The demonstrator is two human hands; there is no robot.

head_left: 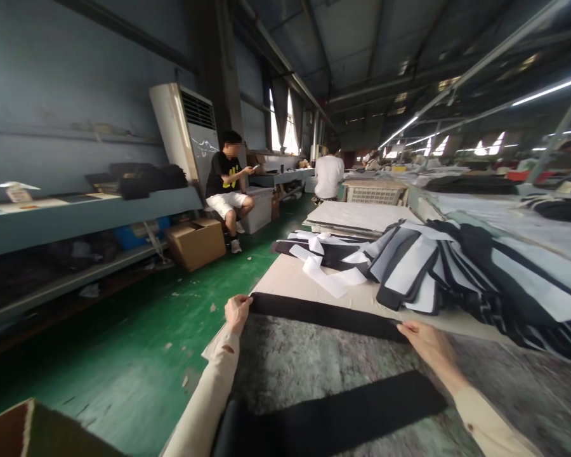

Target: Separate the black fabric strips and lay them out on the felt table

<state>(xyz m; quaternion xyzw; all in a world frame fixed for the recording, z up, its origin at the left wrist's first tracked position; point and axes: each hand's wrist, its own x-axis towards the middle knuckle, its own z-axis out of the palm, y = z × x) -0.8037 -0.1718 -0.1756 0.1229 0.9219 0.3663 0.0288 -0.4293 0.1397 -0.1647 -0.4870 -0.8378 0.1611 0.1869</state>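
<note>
Between my two hands a long black fabric strip (323, 315) is stretched out over the table's far part. My left hand (238, 312) pinches its left end, at the table's left edge. At the other end, my right hand (426, 343) grips the right corner between thumb and fingers. Nearer to me, a wider black fabric piece (356, 412) lies flat on the mottled grey table top (304, 355). Past the strip, white paper-like strips (330, 276) lie loose on a pale board. A fanned pile of black and white fabric pieces (438, 266) spreads to the right.
An open cardboard box (42, 428) stands at the lower left, by the green floor (147, 355). A seated person (228, 181) holds a phone near a closed carton (197, 242). Another person in white (329, 174) sits further back, near a plastic crate (374, 193).
</note>
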